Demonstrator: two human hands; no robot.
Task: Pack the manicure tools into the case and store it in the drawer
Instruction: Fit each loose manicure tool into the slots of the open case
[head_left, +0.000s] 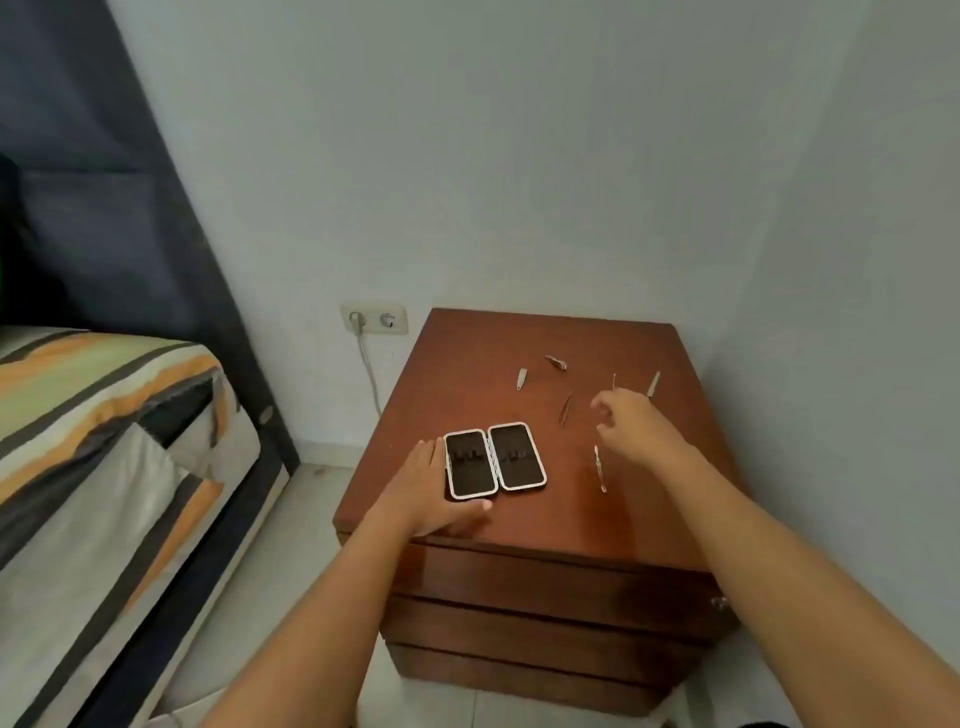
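The right hand (631, 423) hovers above the wooden nightstand (649, 499), fingers loosely spread and curled, nothing between them. Just beyond its fingertips lies a thin pin-like tool (614, 382), and off to its far right a slim metal file (653, 385). Left of the fingers a pair of tweezers (565, 408) rests at a slant, and near the wrist, on the side toward the case, a longer pusher tool (599, 468) lies lengthwise. Farther back sit a small nail clipper (521, 379) and a second clipper (556, 362), both well apart from the hand.

The left hand (434, 486) lies flat and open on the tabletop, its fingers touching the left edge of the open case (495, 460), thumb stretched along the near edge. The case lies spread in two dark-lined halves with pale rims, and its slots look empty.

The case sits toward the front-left of the top; the front edge is just beyond the left palm. Bare wood lies between case and tools. The drawers (545, 587) below are shut. A wall hems the table behind and right, a bed (104, 441) stands left.
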